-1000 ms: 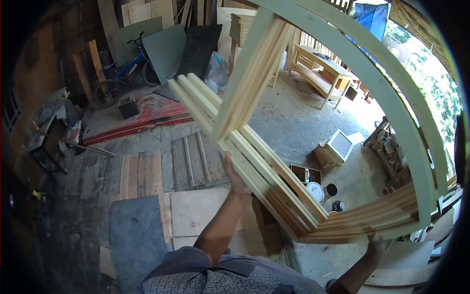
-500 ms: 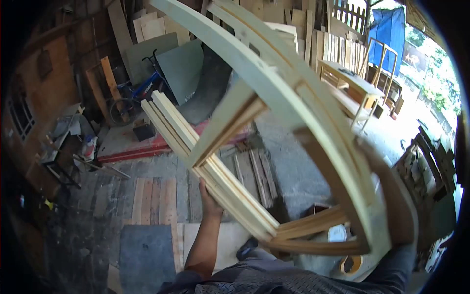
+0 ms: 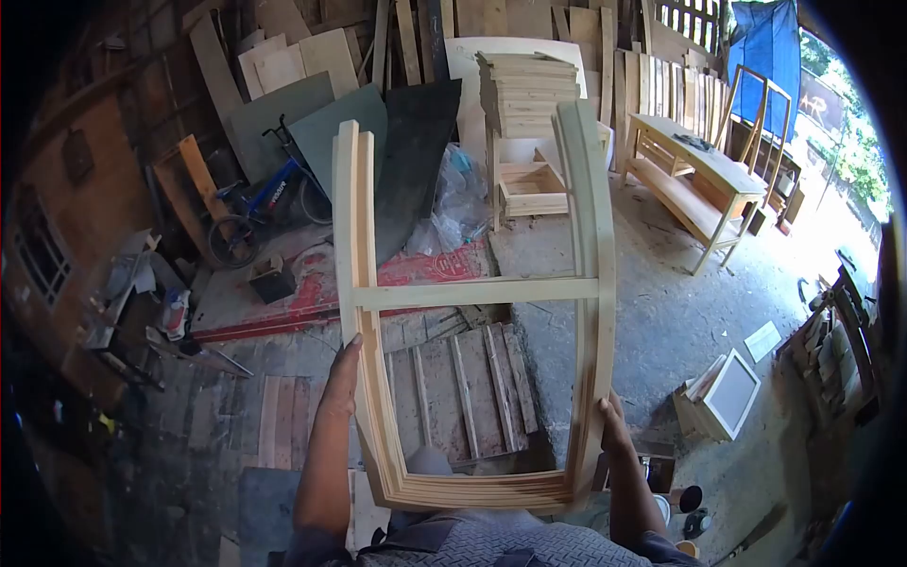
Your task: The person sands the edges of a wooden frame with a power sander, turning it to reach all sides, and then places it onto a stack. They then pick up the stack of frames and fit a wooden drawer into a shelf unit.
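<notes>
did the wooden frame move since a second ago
Yes. The wooden frame has swung from a slant reaching past the workbench to square in front, left of it.

The wooden frame (image 3: 472, 293) is shown in pale creamy yellow with straight grain lines. A blue bicycle (image 3: 267, 203) is seen at ten o'clock, a blue tarp (image 3: 770, 42) at one o'clock and a red beam (image 3: 283, 321) at nine o'clock. At six o'clock, a grey shirt (image 3: 491, 543) is patterned with small diamonds.

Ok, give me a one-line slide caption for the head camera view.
Left hand and right hand each hold a side of a pale wooden frame, a blue bicycle leaning behind.
</notes>
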